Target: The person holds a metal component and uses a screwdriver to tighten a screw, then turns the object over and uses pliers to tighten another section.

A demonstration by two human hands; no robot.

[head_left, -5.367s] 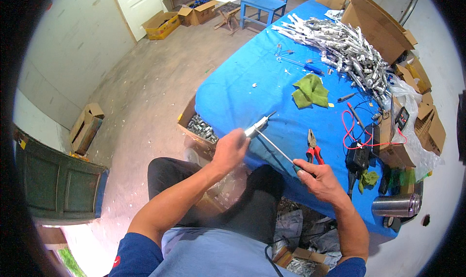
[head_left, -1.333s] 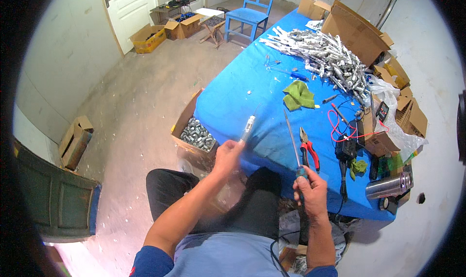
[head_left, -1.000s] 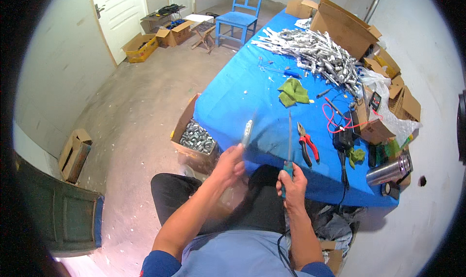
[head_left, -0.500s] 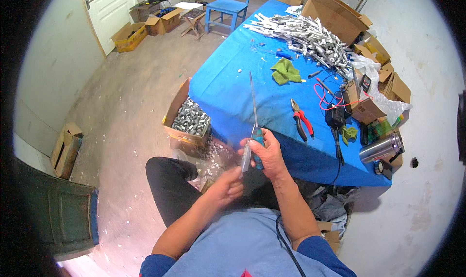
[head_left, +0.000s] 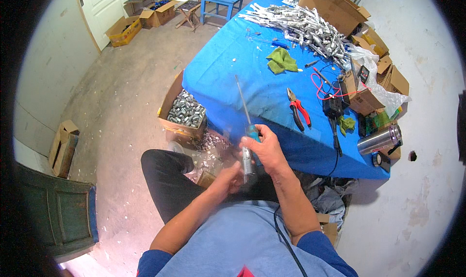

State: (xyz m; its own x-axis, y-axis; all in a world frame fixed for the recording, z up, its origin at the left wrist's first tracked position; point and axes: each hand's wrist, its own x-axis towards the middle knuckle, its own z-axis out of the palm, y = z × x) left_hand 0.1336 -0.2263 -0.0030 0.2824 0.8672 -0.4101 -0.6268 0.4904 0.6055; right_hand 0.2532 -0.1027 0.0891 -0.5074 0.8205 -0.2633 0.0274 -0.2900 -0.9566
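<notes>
- Left hand (head_left: pixel 227 179), nearest the body: fingers curled beside a pale tube (head_left: pixel 247 160); cannot tell whether they grip it.
- Right hand (head_left: pixel 266 150): fingers closed around the blue-green handle of a screwdriver (head_left: pixel 252 131), thumb against the tube's upper end, both short of the table's near edge.
- Box (head_left: pixel 171 92) of metal pieces (head_left: pixel 187 109): beside the left corner of the table (head_left: pixel 218 80).
- Flask (head_left: pixel 378 140): near the right corner.
- Pliers (head_left: pixel 293 101): inside the near edge.
- Green cloth (head_left: pixel 281 61): farther in.
- Heap of pale parts (head_left: pixel 301 27): toward the far edge.
</notes>
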